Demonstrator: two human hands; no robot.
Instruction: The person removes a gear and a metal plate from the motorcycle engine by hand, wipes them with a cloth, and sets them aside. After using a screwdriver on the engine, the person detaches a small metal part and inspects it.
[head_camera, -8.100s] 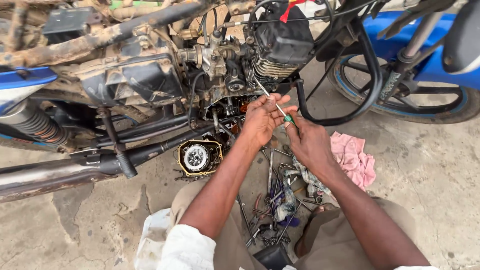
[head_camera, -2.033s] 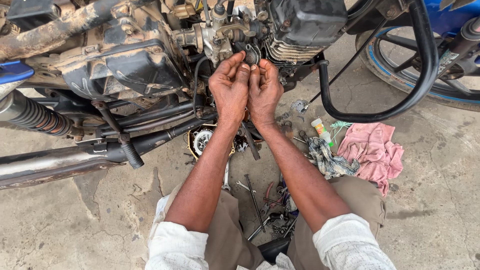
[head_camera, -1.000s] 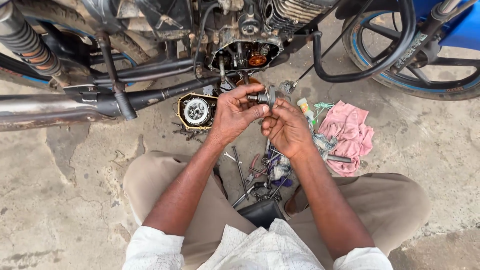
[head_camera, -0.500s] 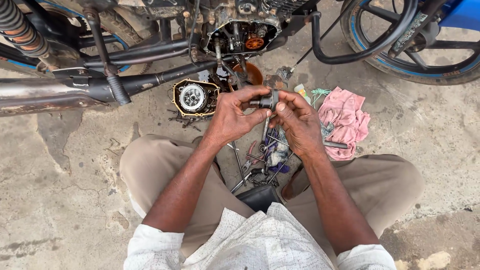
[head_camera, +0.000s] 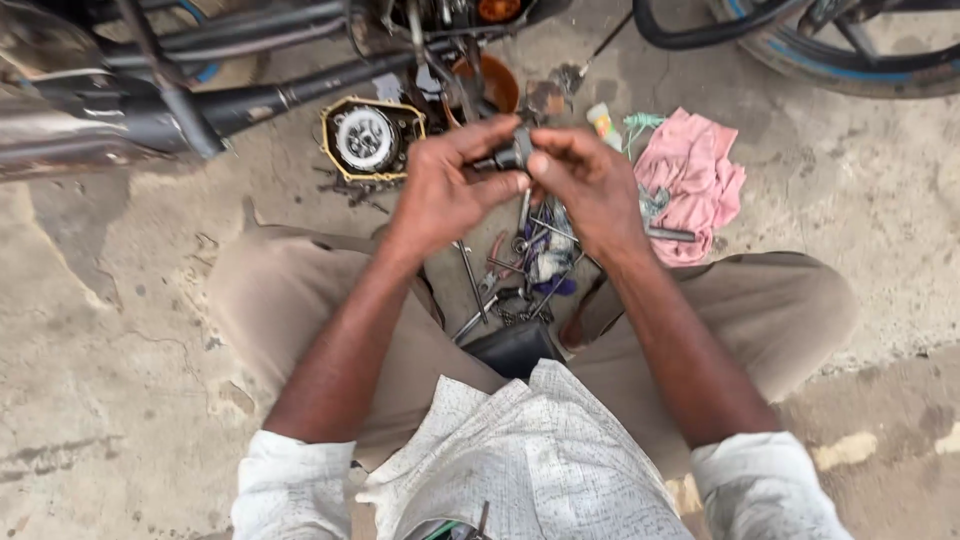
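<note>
Drawn back from the engine, the left hand (head_camera: 440, 190) and right hand (head_camera: 590, 185) now pinch a small dark metal part (head_camera: 507, 157) between their fingers, above the tools (head_camera: 520, 270) on the floor.

Left hand (head_camera: 445, 190) and right hand (head_camera: 590, 185) together pinch a small dark metal part (head_camera: 508, 157) above scattered tools (head_camera: 510, 275) between the knees, clutch cover (head_camera: 370, 140) and pink rag (head_camera: 695, 180) on concrete nearby.

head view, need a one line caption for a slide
Seated person's left hand and right hand grip a small dark metal part above scattered tools beside a pink rag.
</note>
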